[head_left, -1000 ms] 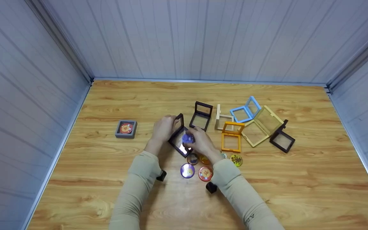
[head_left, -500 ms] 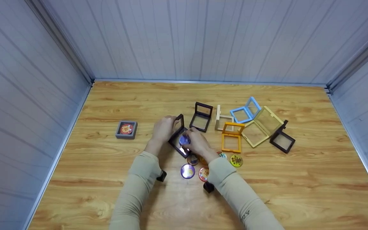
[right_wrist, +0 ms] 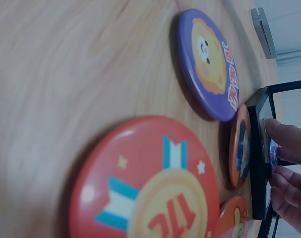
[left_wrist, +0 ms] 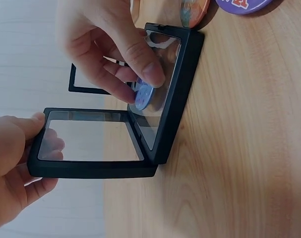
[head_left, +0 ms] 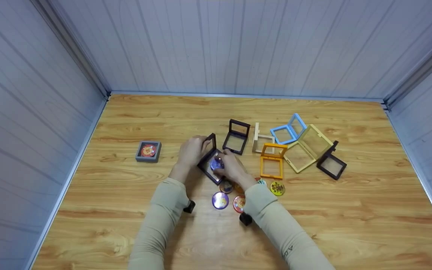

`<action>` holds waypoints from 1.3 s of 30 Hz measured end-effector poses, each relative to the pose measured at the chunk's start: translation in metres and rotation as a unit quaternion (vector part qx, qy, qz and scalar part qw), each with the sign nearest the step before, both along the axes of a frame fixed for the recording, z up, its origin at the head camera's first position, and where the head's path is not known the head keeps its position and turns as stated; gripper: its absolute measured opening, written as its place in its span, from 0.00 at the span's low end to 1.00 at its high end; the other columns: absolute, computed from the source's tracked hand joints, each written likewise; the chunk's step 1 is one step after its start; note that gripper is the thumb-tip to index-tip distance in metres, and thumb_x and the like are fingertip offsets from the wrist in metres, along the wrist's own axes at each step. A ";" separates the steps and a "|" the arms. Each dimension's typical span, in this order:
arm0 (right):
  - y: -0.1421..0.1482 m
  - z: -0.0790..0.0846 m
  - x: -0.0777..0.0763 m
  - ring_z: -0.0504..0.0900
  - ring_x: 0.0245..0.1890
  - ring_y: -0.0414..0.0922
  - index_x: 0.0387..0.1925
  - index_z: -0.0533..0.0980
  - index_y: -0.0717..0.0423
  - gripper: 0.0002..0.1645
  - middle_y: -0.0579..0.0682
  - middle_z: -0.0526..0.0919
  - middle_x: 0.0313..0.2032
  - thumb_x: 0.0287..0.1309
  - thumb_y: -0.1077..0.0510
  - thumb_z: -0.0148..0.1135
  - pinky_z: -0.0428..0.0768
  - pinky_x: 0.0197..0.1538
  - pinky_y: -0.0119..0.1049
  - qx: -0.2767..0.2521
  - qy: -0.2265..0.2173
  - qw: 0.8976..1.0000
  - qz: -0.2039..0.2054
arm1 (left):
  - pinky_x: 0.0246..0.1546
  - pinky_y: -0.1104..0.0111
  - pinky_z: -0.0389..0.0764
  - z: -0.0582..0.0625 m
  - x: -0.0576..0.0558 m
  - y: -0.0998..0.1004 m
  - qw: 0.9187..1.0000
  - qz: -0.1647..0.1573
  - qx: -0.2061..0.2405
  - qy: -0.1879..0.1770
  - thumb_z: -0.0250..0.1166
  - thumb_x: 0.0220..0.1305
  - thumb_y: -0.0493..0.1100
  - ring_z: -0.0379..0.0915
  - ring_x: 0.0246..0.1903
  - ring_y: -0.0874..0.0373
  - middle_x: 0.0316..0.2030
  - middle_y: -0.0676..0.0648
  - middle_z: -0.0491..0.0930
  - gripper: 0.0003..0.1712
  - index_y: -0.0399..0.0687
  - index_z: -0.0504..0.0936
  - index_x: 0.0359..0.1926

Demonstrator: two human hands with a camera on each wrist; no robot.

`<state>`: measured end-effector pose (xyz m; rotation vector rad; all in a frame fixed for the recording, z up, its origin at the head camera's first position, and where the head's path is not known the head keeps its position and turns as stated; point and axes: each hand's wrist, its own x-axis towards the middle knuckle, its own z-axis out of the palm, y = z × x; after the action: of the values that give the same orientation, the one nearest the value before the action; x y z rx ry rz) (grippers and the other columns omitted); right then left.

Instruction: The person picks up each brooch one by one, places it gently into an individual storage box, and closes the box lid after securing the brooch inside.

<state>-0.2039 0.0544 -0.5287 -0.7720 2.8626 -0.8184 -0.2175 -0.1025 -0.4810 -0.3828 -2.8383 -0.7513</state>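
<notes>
Near the middle of the worktop (head_left: 103, 225), the left hand (head_left: 192, 151) grips the raised half of an open black frame (left_wrist: 90, 170), fingers and thumb curled round its edge. The right hand (head_left: 234, 167) pinches a blue badge (left_wrist: 144, 96) between thumb and fingers, tilted over the frame's lower half; whether badge and frame touch, I cannot tell. A purple badge (head_left: 220, 201) and a red badge (head_left: 239, 204) lie nearer the worktop's near edge, a grey frame (head_left: 147, 159) nearer its left edge, an orange frame (head_left: 271, 176) nearer its right edge

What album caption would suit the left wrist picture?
Left hand holds an open black frame; right hand pinches a blue badge near its film.
</notes>
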 end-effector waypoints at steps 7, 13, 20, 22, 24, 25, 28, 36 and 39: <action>0.002 0.001 0.000 0.75 0.37 0.48 0.46 0.74 0.62 0.28 0.57 0.71 0.43 0.43 0.51 0.68 0.74 0.41 0.38 0.001 -0.014 1.000 0.002 | 0.29 0.56 0.74 -0.003 0.001 -0.001 1.000 0.006 0.017 0.001 0.55 0.62 0.44 0.76 0.32 0.48 0.31 0.44 0.80 0.12 0.40 0.80 0.34; 0.007 0.003 0.002 0.75 0.38 0.48 0.46 0.74 0.63 0.28 0.56 0.71 0.42 0.44 0.52 0.67 0.74 0.42 0.37 -0.036 -0.022 0.999 -0.002 | 0.30 0.57 0.74 -0.006 0.004 -0.005 1.000 0.016 0.018 0.009 0.53 0.63 0.46 0.76 0.32 0.49 0.32 0.43 0.79 0.15 0.40 0.80 0.35; 0.023 0.009 0.004 0.74 0.39 0.49 0.47 0.73 0.63 0.27 0.56 0.73 0.41 0.44 0.56 0.67 0.73 0.44 0.39 -0.069 -0.030 0.997 -0.017 | 0.35 0.57 0.75 -0.005 0.010 -0.013 0.999 0.025 0.031 0.017 0.52 0.64 0.47 0.76 0.36 0.48 0.35 0.42 0.80 0.17 0.38 0.80 0.39; 0.030 0.010 0.004 0.74 0.40 0.49 0.48 0.73 0.61 0.28 0.55 0.72 0.42 0.44 0.56 0.68 0.73 0.44 0.40 -0.073 -0.050 0.996 -0.033 | 0.35 0.57 0.75 -0.005 0.013 -0.016 0.999 0.028 0.041 0.021 0.53 0.63 0.46 0.76 0.35 0.49 0.35 0.42 0.79 0.16 0.37 0.80 0.38; 0.036 0.011 0.004 0.74 0.41 0.48 0.49 0.72 0.60 0.29 0.54 0.71 0.43 0.43 0.57 0.68 0.73 0.44 0.40 -0.071 -0.071 0.994 -0.049 | 0.35 0.58 0.75 -0.006 0.016 -0.018 0.998 0.032 0.048 0.026 0.53 0.63 0.45 0.76 0.35 0.49 0.34 0.42 0.79 0.16 0.37 0.80 0.38; 0.039 0.011 0.004 0.74 0.41 0.48 0.50 0.72 0.60 0.29 0.54 0.71 0.43 0.43 0.57 0.68 0.73 0.45 0.40 -0.071 -0.079 0.993 -0.054 | 0.35 0.58 0.75 -0.006 0.017 -0.019 0.998 0.035 0.051 0.028 0.54 0.63 0.45 0.76 0.35 0.49 0.34 0.42 0.79 0.16 0.37 0.80 0.38; 0.046 0.010 0.004 0.74 0.42 0.49 0.49 0.72 0.61 0.30 0.54 0.72 0.43 0.42 0.58 0.69 0.73 0.45 0.39 -0.066 -0.091 0.992 -0.059 | 0.34 0.58 0.75 -0.008 0.021 -0.021 0.997 0.045 0.053 0.034 0.54 0.62 0.45 0.76 0.34 0.50 0.33 0.43 0.79 0.15 0.37 0.80 0.37; 0.054 0.004 0.003 0.74 0.36 0.48 0.45 0.74 0.65 0.28 0.55 0.74 0.37 0.40 0.58 0.70 0.74 0.41 0.39 -0.045 -0.077 0.995 -0.047 | 0.32 0.60 0.75 -0.015 0.030 -0.023 0.994 0.067 0.069 0.048 0.54 0.62 0.44 0.75 0.31 0.51 0.30 0.44 0.79 0.14 0.38 0.81 0.33; 0.054 0.003 0.002 0.74 0.34 0.47 0.45 0.74 0.66 0.28 0.54 0.75 0.35 0.40 0.58 0.70 0.74 0.39 0.37 -0.039 -0.079 0.995 -0.044 | 0.30 0.60 0.75 -0.016 0.033 -0.022 0.993 0.068 0.079 0.054 0.54 0.62 0.43 0.74 0.28 0.53 0.28 0.45 0.78 0.14 0.37 0.81 0.33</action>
<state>-0.2016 0.1083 -0.5260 -0.5625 2.7557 -0.9597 -0.1849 -0.1249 -0.4970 -0.1987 -2.6505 -0.8902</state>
